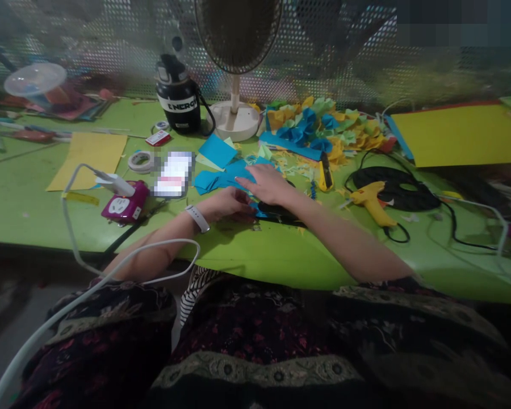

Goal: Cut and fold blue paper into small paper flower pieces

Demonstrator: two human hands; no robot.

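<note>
Some blue paper [226, 176] lies under the right hand [266, 183], fingers slightly apart; beside it, the left hand [235, 204] curls its fingers, pinch unclear.

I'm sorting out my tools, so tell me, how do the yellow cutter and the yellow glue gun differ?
The cutter is straight and slim; the glue gun is bent like a pistol. The glue gun also looks larger than the cutter. The cutter lies nearer the right hand, while the glue gun lies farther right, by the round black mat. Both are mainly yellow, and neither is being held.
</note>
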